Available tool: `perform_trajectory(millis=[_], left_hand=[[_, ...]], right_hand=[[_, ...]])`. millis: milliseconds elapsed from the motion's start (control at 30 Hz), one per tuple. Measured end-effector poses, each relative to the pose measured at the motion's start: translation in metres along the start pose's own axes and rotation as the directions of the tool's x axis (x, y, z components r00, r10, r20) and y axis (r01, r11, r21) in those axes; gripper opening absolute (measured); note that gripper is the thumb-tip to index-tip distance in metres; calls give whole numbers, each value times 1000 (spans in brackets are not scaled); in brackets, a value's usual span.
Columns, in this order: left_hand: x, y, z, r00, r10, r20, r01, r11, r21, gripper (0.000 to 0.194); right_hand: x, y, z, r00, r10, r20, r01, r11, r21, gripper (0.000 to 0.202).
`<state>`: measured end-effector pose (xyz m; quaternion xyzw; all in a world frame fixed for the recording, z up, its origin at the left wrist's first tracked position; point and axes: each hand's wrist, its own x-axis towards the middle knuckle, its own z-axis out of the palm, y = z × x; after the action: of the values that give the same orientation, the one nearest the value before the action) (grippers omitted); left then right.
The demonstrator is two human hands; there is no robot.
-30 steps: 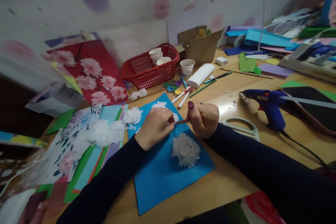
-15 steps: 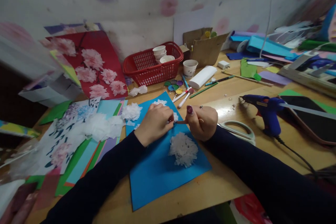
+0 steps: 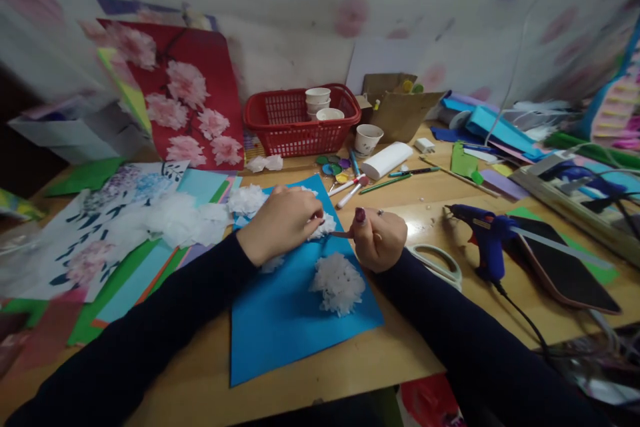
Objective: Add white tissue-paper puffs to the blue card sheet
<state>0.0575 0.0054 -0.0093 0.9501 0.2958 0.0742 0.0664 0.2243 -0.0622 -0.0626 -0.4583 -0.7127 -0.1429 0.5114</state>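
Observation:
A blue sheet lies on the table with ruffled white paper flowers on it. My left hand is closed at the upper part of the sheet, its fingertips pinched together at the edge of a small white flower; what is between them is hidden. In my closed right hand is a thin pinkish-brown tool, its tip pointing left at that flower. Nearer to me sits a larger white flower. Another white flower rests by the sheet's upper left edge.
Scissors and a blue glue gun lie to the right, near a dark phone. Behind are a red basket, a paper cup and brushes. White tissue covers papers at left. A red flower picture leans on the wall.
The view has shifted slightly. My left hand has drawn a little left from the right hand, so more of the small white flower and the tool's tip show between them.

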Motion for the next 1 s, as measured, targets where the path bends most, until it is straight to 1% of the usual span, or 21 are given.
perform_trajectory(millis=[100,200,300,367,433,500,567,667,700,767,833,867,900,933,967,1000], left_hand=[[-8,-8,-22,996,-79,-47,80,997,24,20],[-18,-18,-40,989,-143,-46,146,986,79,22],[-28,-26,-56,974,-223,-35,226,968,112,24],[-35,-31,-66,964,-262,-42,265,958,107,26],[-44,-39,-75,955,-291,-54,295,951,94,27],[-52,-48,-83,947,-315,-64,320,942,100,28],[-61,-59,-89,934,-351,-67,357,925,130,28],[-71,-75,-96,894,-443,-60,446,876,184,27],[-73,-79,-97,879,-474,-52,475,859,194,26],[-76,-87,-100,858,-513,-7,505,841,195,26],[-77,-94,-100,837,-542,79,522,833,184,26],[-77,-96,-99,816,-565,126,539,821,189,27],[-76,-98,-97,790,-590,167,558,805,203,28],[-74,-99,-93,764,-615,197,575,787,225,28],[-71,-98,-88,747,-628,218,581,776,246,29],[-67,-97,-81,747,-624,230,572,779,256,31]], right_hand=[[1,0,2,999,-23,25,24,1000,-15,38],[2,0,5,997,9,82,-6,999,-40,40],[3,1,6,986,108,124,-103,994,-44,42],[2,2,6,977,189,102,-188,982,-19,44],[1,4,5,960,275,49,-277,960,29,46],[0,5,3,927,375,-9,-373,923,91,49],[0,6,2,883,467,-52,-455,878,148,51],[4,5,3,808,584,-78,-554,799,233,52],[7,5,4,776,628,-64,-593,760,265,52],[14,7,5,702,711,22,-678,659,325,53],[20,9,6,631,766,121,-749,561,353,53],[22,11,6,607,784,132,-767,534,357,53],[23,12,7,595,795,121,-774,525,355,53],[23,13,7,595,798,92,-769,533,352,53],[21,13,7,606,794,54,-757,554,346,53],[19,13,7,626,780,16,-737,585,338,54]])
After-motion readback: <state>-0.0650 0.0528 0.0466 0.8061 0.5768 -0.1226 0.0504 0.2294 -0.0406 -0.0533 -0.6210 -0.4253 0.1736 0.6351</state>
